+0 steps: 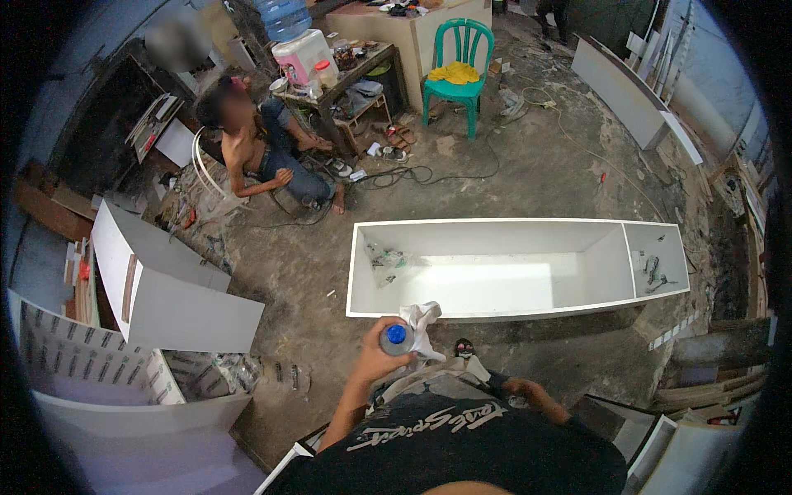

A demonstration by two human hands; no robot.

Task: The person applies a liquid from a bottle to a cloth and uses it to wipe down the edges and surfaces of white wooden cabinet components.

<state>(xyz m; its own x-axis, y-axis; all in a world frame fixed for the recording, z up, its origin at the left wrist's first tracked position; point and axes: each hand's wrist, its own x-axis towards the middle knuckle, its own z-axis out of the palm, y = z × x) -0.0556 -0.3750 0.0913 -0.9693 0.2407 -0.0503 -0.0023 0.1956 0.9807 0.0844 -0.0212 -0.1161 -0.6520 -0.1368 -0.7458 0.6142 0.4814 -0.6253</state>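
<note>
In front of my body, my left hand (374, 353) is wrapped round a clear bottle with a blue cap (396, 334), seen from above. A crumpled white cloth (422, 323) hangs right beside the bottle, against my fingers; whether the hand grips it too, I cannot tell. My right hand (525, 389) is low by my right hip, its fingers mostly hidden. Just ahead lies a long white open cabinet box (487, 313) with a divider near its right end. Small hardware pieces in clear bags (386, 258) lie in its left end, and metal fittings (653, 271) in the right compartment.
White panels and cabinet parts (194, 309) stand on the left. Another person (256, 157) sits on the floor at the back left, beside a table with a water dispenser (301, 58). A green chair (462, 70) holds a yellow cloth. Cables (421, 175) cross the concrete floor.
</note>
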